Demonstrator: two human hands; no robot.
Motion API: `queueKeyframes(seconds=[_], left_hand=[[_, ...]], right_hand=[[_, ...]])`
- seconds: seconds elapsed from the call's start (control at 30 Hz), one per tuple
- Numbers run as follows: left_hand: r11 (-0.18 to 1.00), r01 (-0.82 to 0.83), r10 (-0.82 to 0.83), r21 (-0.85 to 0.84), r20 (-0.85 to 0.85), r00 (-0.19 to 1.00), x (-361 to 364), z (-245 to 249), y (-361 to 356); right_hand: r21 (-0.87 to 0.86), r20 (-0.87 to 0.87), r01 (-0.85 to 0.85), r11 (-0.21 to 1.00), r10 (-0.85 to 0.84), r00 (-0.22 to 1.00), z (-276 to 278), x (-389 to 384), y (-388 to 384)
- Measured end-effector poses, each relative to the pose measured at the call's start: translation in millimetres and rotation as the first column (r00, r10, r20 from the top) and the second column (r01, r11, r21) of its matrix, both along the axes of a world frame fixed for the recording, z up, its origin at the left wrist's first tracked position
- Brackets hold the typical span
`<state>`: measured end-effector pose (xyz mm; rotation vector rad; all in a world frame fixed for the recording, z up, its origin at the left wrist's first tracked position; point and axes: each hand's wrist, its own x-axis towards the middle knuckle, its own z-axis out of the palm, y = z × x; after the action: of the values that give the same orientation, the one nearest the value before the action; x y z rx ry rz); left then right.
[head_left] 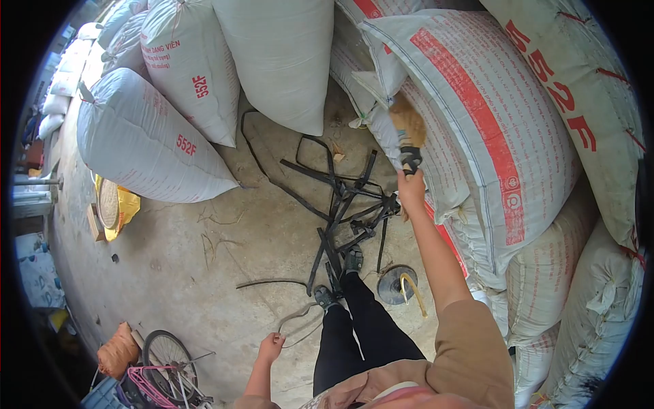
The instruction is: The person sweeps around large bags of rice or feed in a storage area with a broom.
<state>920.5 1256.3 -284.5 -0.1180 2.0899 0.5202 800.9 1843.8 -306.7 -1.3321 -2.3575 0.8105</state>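
My right hand (411, 189) is raised and gripping the dark handle of a broom or brush (409, 129) whose tan bristles press against a white sack with a red stripe (477, 129). My left hand (270, 347) hangs low at my side, fingers curled, close to a thin bent wire or cord (294, 317) on the floor; whether it holds it I cannot tell. My feet in sandals (338, 279) stand on the concrete floor (225, 273) among black straps (340, 204).
Large white sacks marked 552F are stacked to the right (572, 102) and at the back left (143, 136). A round metal lid (396, 285) lies by my foot. A bicycle wheel (167, 361) and a yellow bag (116, 204) lie to the left.
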Motion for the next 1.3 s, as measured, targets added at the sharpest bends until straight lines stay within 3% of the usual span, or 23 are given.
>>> queueKeyframes(seconds=[0.03,0.07,0.13,0.23,0.33,0.37,0.4,0.43,0.47,0.53,0.57,0.63,0.7,0.77,0.83,0.9,1.0,1.07,1.13,1.17,1.2,1.23,1.3], left_hand=[[1.000,-0.011,0.011,0.001,-0.002,1.000,1.3,1.0,1.8],[0.999,-0.040,0.040,-0.027,-0.017,0.999,2.1,4.9,5.1],[0.996,-0.071,0.069,-0.055,-0.036,0.997,3.1,6.1,9.4],[0.985,-0.122,0.104,-0.125,-0.143,0.984,3.7,-0.9,13.0],[0.980,-0.189,0.180,-0.056,-0.128,0.975,7.8,4.2,19.4],[0.980,-0.193,0.187,-0.041,-0.123,0.975,5.6,12.3,25.5],[0.980,-0.197,0.193,-0.021,-0.128,0.973,-1.0,14.8,33.7],[0.979,-0.202,0.197,-0.021,-0.136,0.971,-2.9,14.8,36.6],[0.968,-0.248,0.249,0.023,-0.163,0.955,-2.1,16.3,36.5],[0.955,-0.290,0.296,0.061,-0.191,0.936,-1.1,19.3,30.8],[0.953,-0.296,0.303,0.070,-0.167,0.938,-0.3,18.4,29.1],[0.950,-0.301,0.310,0.080,-0.142,0.940,0.2,17.1,28.2],[0.955,-0.293,0.294,0.038,-0.196,0.935,-0.8,21.4,31.8],[0.957,-0.289,0.289,0.031,-0.223,0.931,0.0,16.9,33.4],[0.958,-0.286,0.284,0.030,-0.248,0.926,1.6,10.7,37.2],[0.960,-0.275,0.278,0.046,-0.224,0.934,1.0,6.9,42.0],[0.958,-0.266,0.282,0.107,-0.200,0.938,-2.5,5.5,49.5],[0.955,-0.271,0.289,0.116,-0.189,0.938,-3.0,9.2,52.1],[0.948,-0.292,0.311,0.124,-0.194,0.930,-9.8,17.5,48.5],[0.966,-0.243,0.255,0.086,-0.184,0.949,-13.2,23.1,48.0],[0.980,-0.194,0.199,0.046,-0.167,0.966,-11.0,33.1,46.4],[0.974,-0.220,0.227,0.060,-0.179,0.957,-11.7,42.7,45.6],[0.990,-0.140,0.143,0.029,-0.259,0.955,-16.2,61.2,50.2]], right_hand=[[0.172,-0.101,0.084,0.981,-0.067,0.993,22.9,-4.3,4.4],[0.173,-0.102,0.074,0.982,-0.057,0.993,25.9,-6.9,15.2],[-0.028,-0.036,0.162,0.986,-0.163,0.986,31.4,-14.7,34.1],[-0.029,0.117,0.154,0.988,-0.150,0.982,26.1,-42.9,14.2],[-0.039,0.369,-0.221,0.974,0.220,0.903,-23.7,-58.2,3.9],[-0.347,0.535,-0.262,0.901,0.419,0.733,-30.9,-61.4,3.0],[-0.618,0.591,-0.208,0.758,0.623,0.513,-30.4,-68.1,2.0],[-0.618,0.615,-0.262,0.741,0.663,0.426,-38.7,-59.0,-6.9],[-0.586,0.601,-0.309,0.749,0.658,0.455,-56.5,-40.5,-13.4],[-0.381,0.565,-0.319,0.868,0.492,0.662,-77.3,-5.4,-30.2],[-0.382,0.561,-0.322,0.866,0.495,0.664,-64.8,0.0,-31.9],[-0.301,0.469,-0.202,0.932,0.329,0.820,-12.0,6.0,-29.9],[-0.076,0.259,-0.210,0.975,0.223,0.940,-1.8,19.1,-9.5],[0.085,0.173,-0.223,0.971,0.206,0.963,6.9,29.3,26.5],[0.160,0.323,-0.230,0.960,0.169,0.931,17.0,49.1,59.3],[0.128,0.680,-0.256,0.958,0.103,0.726,19.1,81.6,77.3],[0.053,0.834,-0.232,0.971,0.085,0.546,13.5,139.2,52.7],[-0.040,0.823,-0.100,0.994,0.090,0.561,-6.8,183.2,21.9],[-0.257,0.822,0.106,0.961,0.160,0.547,26.0,182.7,-24.7],[-0.230,0.791,0.054,0.972,0.155,0.592,17.7,196.3,-42.6],[-0.365,0.756,0.146,0.920,0.201,0.623,6.0,204.0,-53.5],[-0.393,0.681,0.005,0.920,0.287,0.674,-2.3,213.9,-64.5],[-0.702,0.607,0.228,0.675,0.400,0.687,100.7,151.3,-90.6]])
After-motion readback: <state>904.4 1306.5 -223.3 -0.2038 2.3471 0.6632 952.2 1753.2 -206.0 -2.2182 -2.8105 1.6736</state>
